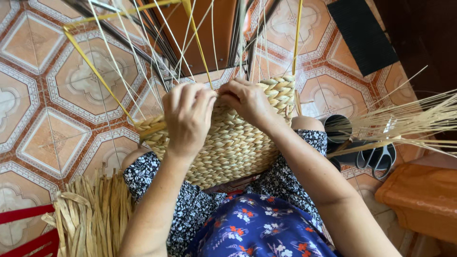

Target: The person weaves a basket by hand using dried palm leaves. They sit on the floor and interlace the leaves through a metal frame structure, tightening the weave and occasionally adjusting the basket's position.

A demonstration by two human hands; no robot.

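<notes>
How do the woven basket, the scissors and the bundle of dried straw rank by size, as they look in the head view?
1. woven basket, largest.
2. bundle of dried straw, somewhat smaller, though the frame edge cuts it off, so this is unsure.
3. scissors, clearly smallest.

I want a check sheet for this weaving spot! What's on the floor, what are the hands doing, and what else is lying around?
Surface: patterned tiled floor, orange and white.
Job's things: woven straw basket resting on the person's lap; thin upright stakes rise from its top edge, a few of them yellow.
Clutter: bundle of dried straw at lower left; scissors on the floor at right; loose pale reeds fanned out above them.
Hands: left hand and right hand both grip the basket's top edge, close together.
Cables: nothing seen.
Surroundings: dark mat at upper right; orange stool at right; red bars at lower left.
</notes>
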